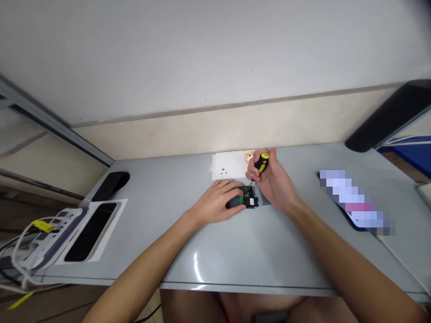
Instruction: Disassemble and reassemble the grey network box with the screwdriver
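An opened black computer mouse [232, 203] lies on the grey table, its green circuit board bared at the right end. My left hand [218, 199] is laid over it, thumb and fingers gripping its sides and steadying it against the tabletop. In my right hand [269, 179] is a black and yellow screwdriver [261, 163], held tilted with the shaft pointing down at the circuit board. The tip seems to touch the board, though it is too small to be sure. Behind the mouse, several tiny dark pieces sit on a white sheet [230, 166], probably screws.
A phone [350, 202] with a cable lies at the right. To the left are a dark phone [90, 231] on white paper, a power strip [57, 237] with cables, and a black strap-like object [110, 185]. A black cylinder [387, 116] leans at the back right.
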Available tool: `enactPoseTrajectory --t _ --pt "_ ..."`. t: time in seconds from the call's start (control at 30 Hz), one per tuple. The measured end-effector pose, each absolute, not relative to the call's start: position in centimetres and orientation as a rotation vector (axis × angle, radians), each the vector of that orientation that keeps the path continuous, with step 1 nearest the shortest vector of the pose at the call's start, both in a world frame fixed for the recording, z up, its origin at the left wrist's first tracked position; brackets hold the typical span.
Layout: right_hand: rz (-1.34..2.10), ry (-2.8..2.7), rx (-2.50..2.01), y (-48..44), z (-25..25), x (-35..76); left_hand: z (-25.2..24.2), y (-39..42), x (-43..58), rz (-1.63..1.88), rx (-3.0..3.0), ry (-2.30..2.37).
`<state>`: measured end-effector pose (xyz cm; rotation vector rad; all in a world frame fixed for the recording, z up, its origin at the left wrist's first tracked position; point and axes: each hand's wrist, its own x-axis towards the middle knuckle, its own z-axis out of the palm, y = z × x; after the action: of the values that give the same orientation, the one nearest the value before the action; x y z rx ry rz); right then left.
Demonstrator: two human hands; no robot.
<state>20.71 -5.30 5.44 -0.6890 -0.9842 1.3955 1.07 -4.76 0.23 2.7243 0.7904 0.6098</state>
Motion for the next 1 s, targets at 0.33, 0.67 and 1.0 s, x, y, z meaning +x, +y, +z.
enactPoseTrajectory --t 0.33,0.67,1.0 --pt "1.401 -0.981 -0.733 -5.37 5.97 20.47 0.17 -4.68 1.04 0.618 2.742 0.780" --pt "1.407 -0.993 -0.694 -5.37 5.82 20.55 0.09 -4.54 0.91 0.640 2.762 0.773" --pt "1.418 -0.969 -0.672 -5.31 5.16 20.46 -0.01 -4.54 0.96 0.622 2.769 0.784"
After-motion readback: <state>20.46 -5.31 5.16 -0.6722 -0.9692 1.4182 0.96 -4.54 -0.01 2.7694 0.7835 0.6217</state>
